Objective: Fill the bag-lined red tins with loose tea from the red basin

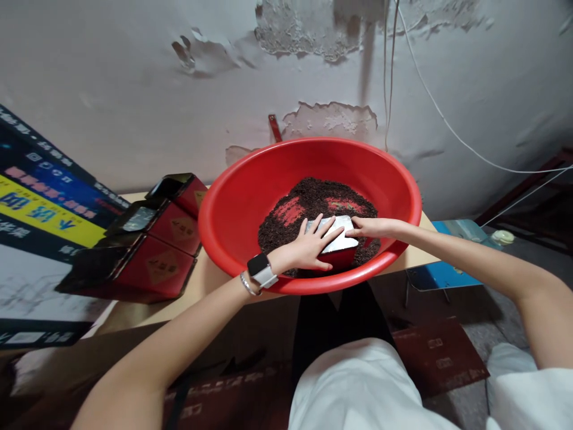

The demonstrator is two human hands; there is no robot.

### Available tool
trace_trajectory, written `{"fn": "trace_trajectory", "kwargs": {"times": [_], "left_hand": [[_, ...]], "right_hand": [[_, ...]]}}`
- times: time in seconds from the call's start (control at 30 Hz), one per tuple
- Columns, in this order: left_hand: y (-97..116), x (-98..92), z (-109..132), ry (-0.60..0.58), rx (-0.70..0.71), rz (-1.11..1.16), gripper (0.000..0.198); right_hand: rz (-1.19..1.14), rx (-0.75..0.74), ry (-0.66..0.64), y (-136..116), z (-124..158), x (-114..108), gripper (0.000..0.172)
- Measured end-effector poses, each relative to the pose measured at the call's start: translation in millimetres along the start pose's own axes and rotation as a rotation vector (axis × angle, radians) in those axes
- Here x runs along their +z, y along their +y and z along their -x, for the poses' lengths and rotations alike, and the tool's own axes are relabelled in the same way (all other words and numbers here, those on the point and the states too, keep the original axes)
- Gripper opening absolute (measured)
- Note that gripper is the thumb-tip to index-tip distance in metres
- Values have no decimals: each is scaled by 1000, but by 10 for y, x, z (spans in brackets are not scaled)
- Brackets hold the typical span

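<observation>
Inside a large red plastic basin stands a red box with silver foil across its top. My left hand lies over the foil with fingers spread, its thumb low along the box's front. At the right edge of the foil, the fingers of my right hand are drawn together and touch it; part of their grip is hidden. Dark loose flakes, like dried tea leaves, surround the box, and the basin's floor shows through in patches.
Several red-and-black boxes stand left of the basin on a pale wooden table, one with foil showing. A big printed carton is at far left. Behind is a peeling wall; a blue folding stool stands at right.
</observation>
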State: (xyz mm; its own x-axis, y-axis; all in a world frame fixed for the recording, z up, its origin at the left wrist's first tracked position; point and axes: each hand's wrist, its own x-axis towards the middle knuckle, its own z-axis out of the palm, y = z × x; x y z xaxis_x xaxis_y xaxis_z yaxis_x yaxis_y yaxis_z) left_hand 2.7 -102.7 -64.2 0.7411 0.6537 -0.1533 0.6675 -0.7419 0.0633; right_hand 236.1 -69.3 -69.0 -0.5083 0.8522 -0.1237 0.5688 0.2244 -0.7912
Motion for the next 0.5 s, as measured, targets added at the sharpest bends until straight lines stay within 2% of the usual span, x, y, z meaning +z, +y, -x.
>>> {"fn": "trace_trajectory", "kwargs": {"times": [0.1, 0.17, 0.23, 0.3, 0.4, 0.43, 0.5], "left_hand": [[-90, -57, -50, -46, 14, 24, 95], [-150, -57, -83, -60, 17, 55, 94], [-192, -32, -112, -22, 4, 83, 100], [-219, -14, -129, 25, -8, 132, 104], [-263, -60, -101, 72, -59, 285, 86], [-279, -94, -67, 135, -99, 328, 77], [-303, -169, 45, 361, -205, 351, 65]], "right_hand": [[132, -146, -23, -23, -48, -21, 65], [232, -218, -106, -12, -87, -22, 85], [303, -197, -178, 32, -113, 3, 111], [342, -209, -159, 95, -125, 51, 128], [348, -343, -52, 160, -143, 132, 121], [342, -384, -15, 161, -152, 153, 115], [313, -440, 68, 126, -168, 181, 105]]}}
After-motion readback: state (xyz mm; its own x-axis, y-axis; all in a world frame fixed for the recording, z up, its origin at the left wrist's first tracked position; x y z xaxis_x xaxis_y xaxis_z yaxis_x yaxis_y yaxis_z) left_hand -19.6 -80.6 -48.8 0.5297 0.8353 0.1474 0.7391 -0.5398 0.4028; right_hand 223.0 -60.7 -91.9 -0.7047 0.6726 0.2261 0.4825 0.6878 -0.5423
